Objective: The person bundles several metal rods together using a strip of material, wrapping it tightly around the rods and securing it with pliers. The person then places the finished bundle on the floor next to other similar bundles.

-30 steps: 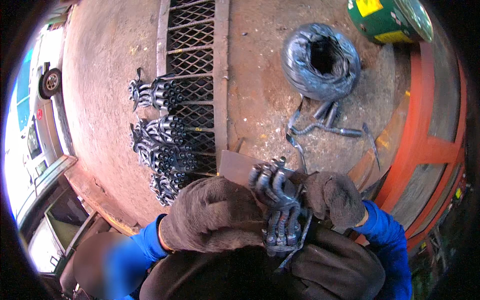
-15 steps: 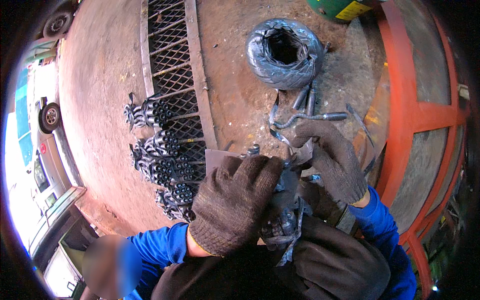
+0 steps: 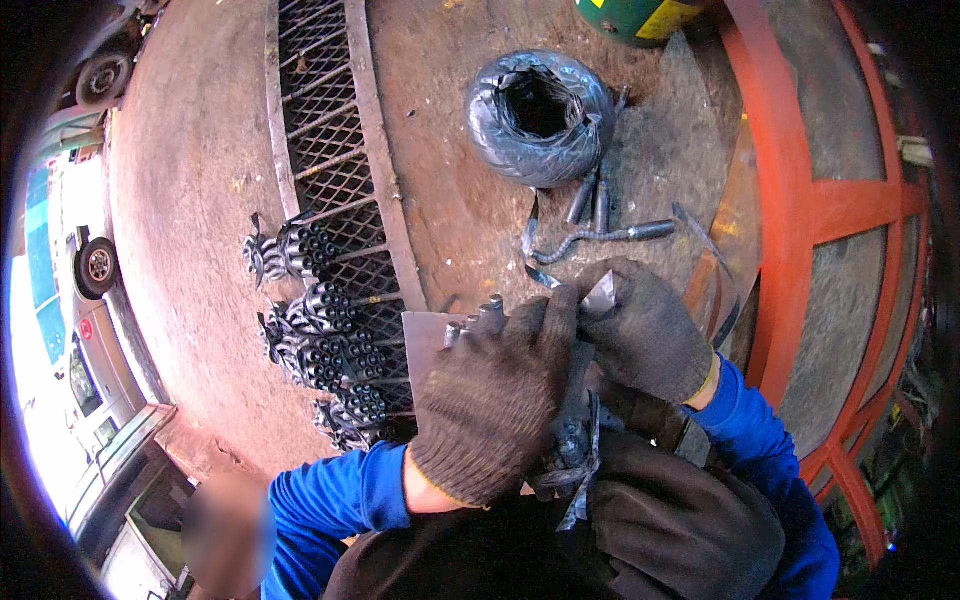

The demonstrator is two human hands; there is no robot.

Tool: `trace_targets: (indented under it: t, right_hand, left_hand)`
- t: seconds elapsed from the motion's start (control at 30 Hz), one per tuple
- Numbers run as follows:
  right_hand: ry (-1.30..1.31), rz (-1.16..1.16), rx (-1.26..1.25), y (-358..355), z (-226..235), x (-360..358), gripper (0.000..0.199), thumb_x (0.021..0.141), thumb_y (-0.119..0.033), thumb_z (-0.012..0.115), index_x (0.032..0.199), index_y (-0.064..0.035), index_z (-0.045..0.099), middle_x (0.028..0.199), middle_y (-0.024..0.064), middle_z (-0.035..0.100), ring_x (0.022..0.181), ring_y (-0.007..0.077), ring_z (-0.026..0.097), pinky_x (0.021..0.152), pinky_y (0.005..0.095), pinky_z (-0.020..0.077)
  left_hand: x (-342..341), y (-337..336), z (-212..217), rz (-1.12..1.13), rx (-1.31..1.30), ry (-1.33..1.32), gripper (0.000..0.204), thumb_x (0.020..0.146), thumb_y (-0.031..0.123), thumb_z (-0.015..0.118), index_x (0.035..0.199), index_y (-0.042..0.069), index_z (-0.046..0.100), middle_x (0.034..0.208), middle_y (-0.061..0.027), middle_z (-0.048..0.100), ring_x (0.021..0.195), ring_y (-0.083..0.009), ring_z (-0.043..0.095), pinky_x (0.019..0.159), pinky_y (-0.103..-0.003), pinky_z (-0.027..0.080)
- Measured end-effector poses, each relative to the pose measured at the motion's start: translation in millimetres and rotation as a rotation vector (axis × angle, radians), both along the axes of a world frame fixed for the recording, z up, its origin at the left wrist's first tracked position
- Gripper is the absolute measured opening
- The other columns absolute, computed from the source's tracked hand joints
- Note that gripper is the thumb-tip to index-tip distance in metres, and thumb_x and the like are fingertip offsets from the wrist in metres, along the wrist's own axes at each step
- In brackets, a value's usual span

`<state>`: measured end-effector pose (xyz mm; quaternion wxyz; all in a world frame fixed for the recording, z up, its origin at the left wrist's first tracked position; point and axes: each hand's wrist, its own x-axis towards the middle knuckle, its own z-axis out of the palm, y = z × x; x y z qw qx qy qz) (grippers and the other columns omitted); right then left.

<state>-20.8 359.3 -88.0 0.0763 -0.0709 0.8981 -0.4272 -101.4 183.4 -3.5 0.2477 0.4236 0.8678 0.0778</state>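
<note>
My left hand (image 3: pixel 495 395), in a dark knitted glove, bends over a bundle of metal rods (image 3: pixel 492 312) whose ends stick out past the knuckles. Its fingers are closed against my right hand, and what they grip is hidden. My right hand (image 3: pixel 655 335), gloved too, pinches a shiny grey plastic strip (image 3: pixel 601 295) that ends in a point. Under the left hand lies a flat grey plate (image 3: pixel 424 338). Close to my lap, another strip end (image 3: pixel 580 500) hangs from a tied part of the work, mostly covered by my hands.
A roll of dark plastic strip (image 3: pixel 540 118) stands ahead, loose rods (image 3: pixel 600 205) and a bent rod (image 3: pixel 640 231) beside it. Several tied rod bundles (image 3: pixel 310 310) lie left by a floor grate (image 3: pixel 330 130). An orange metal frame (image 3: pixel 790 200) rises at right; a green drum (image 3: pixel 635 18) stands behind.
My left hand has shifted right and its fingers now meet my right hand. The right fingers have closed in around the strip. The whole view has shifted slightly.
</note>
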Motion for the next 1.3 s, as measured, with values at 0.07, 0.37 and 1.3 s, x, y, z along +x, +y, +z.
trace_targets:
  t: [0.07, 0.37, 1.3]
  right_hand:
    - [0.035, 0.032, 0.047, 2.0, 1.3, -1.2, 0.019, 0.081, -0.017, 0.06, 0.096, -0.0067, 0.066, 0.094, 0.0135, 0.061, 0.087, 0.0339, 0.06, 0.076, 0.0446, 0.0488]
    - [0.062, 0.214, 0.196, 3.7, 24.2, -7.9, 0.025, 0.078, -0.022, 0.064, 0.097, -0.0062, 0.064, 0.098, 0.0149, 0.062, 0.091, 0.0338, 0.061, 0.078, 0.0448, 0.0488]
    - [-0.644, 0.343, -0.932, -57.0, 3.5, 37.6, 0.042, 0.097, -0.01, 0.05, 0.137, 0.0014, 0.042, 0.136, 0.013, 0.049, 0.123, 0.0188, 0.049, 0.108, 0.0297, 0.0367]
  left_hand:
    - [-0.8, 0.2, -9.8, 0.033, 0.138, -0.069, 0.041, 0.083, 0.022, 0.058, 0.12, 0.005, 0.057, 0.1, -0.0128, 0.061, 0.092, -0.0286, 0.061, 0.066, -0.039, 0.052]
    - [-22.2, -27.9, -15.8, 0.232, 0.522, -0.519, 0.02, 0.078, 0.008, 0.063, 0.098, 0.006, 0.065, 0.096, -0.0182, 0.064, 0.088, -0.0391, 0.061, 0.078, -0.044, 0.049]
    - [-27.7, -89.9, 5.0, 0.634, 0.408, -1.073, 0.032, 0.1, 0.017, 0.049, 0.124, -0.002, 0.057, 0.112, -0.0185, 0.066, 0.103, -0.0218, 0.062, 0.093, -0.034, 0.047]
